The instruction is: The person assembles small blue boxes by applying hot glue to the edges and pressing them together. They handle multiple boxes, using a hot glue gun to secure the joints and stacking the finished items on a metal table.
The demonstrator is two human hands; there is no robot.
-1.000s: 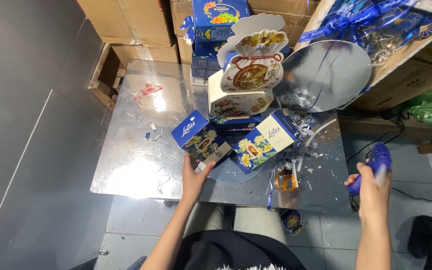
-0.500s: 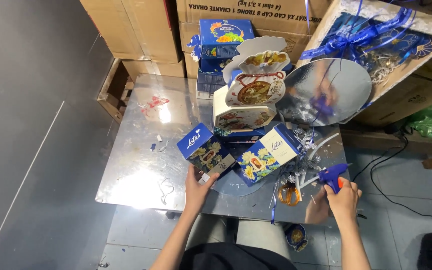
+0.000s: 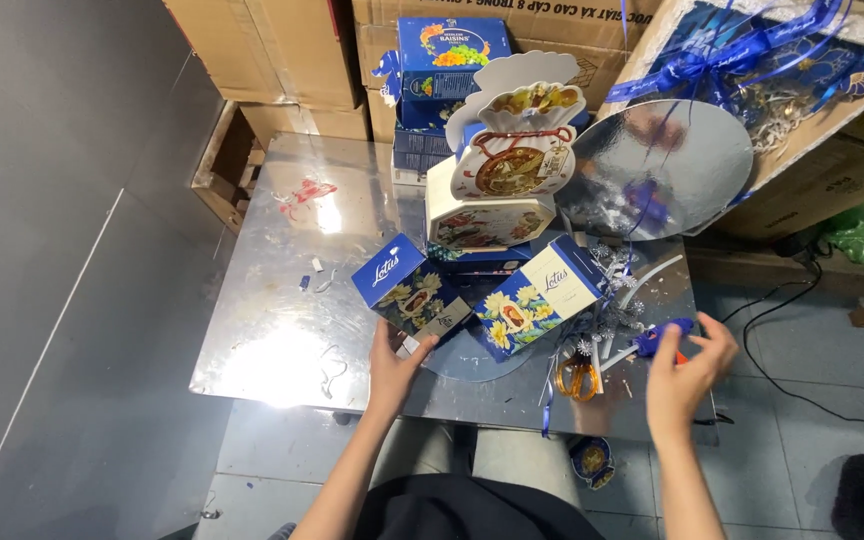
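My left hand (image 3: pixel 395 366) grips the lower corner of a blue flowered box (image 3: pixel 407 292) that stands tilted on the shiny metal table (image 3: pixel 272 320). A second blue and cream flowered box (image 3: pixel 537 300) leans just right of it. My right hand (image 3: pixel 685 374) hovers with its fingers spread at the table's right front edge. It sits just behind a blue glue gun (image 3: pixel 660 336) that lies on the table, and nothing is in its grasp.
A cream octagonal box with a fan-shaped ornate box (image 3: pixel 502 175) stands behind the two boxes. A round silver board (image 3: pixel 667 165) leans at the right. Silver tinsel, blue ribbon and an orange ribbon roll (image 3: pixel 577 378) lie near the glue gun. Cardboard cartons (image 3: pixel 252 50) line the back.
My right hand brought the glue gun in from the right, set it on the table and opened. My left hand has stayed on the blue box.
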